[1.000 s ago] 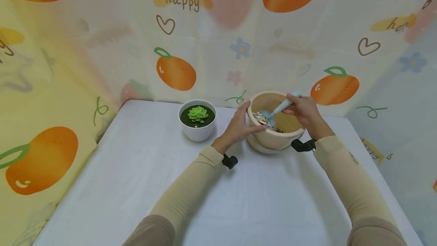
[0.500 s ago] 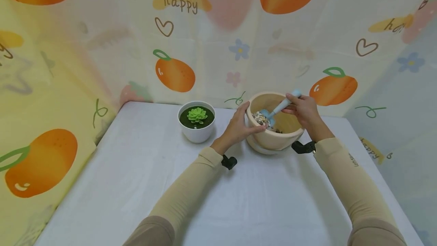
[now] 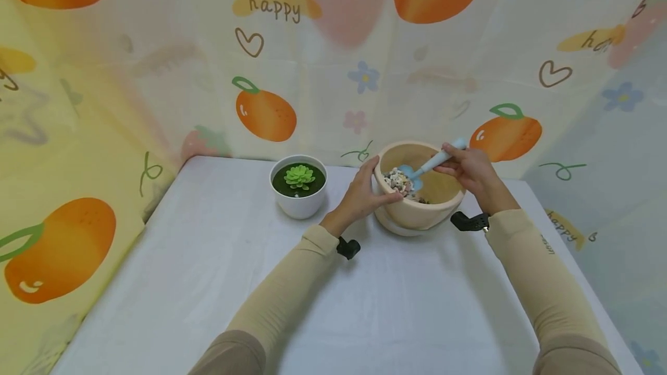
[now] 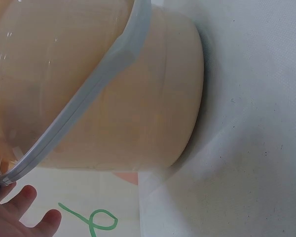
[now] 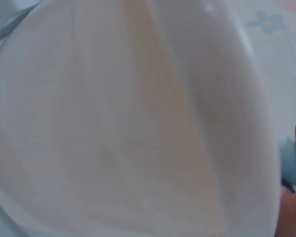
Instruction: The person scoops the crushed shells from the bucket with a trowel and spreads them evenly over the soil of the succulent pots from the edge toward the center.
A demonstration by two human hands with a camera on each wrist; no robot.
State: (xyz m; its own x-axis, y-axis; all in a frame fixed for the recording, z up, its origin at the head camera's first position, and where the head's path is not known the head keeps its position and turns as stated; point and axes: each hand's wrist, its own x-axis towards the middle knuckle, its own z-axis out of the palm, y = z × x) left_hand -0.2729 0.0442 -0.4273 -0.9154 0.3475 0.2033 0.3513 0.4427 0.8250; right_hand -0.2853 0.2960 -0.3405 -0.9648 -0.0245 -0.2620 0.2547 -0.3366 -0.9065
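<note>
A beige bucket [image 3: 453, 192] with a pale grey carrying handle [image 4: 96, 81] stands on the white table. Inside it, small mixed pebbles or shell bits [image 3: 398, 181] show at the left. My left hand [image 3: 359, 192] holds the bucket's left rim, thumb at the near side and fingers farther back. Over the right rim, my right hand [image 3: 471, 172] grips the light blue handle of a small toy shovel [image 3: 433, 162]. The shovel's blade [image 3: 411, 177] is inside the bucket beside the pebbles. In the right wrist view, the bucket wall hides most of that hand.
Left of the bucket stands a white pot [image 3: 299, 207] with a green succulent [image 3: 299, 177] in dark filling. A fruit-print cloth [image 3: 312, 74] hangs behind the table [image 3: 208, 259]. Black cameras are strapped to both wrists.
My right hand has shifted slightly right with the shovel, and more of the pebbles show beside the blade. My left hand stays on the bucket's rim.
</note>
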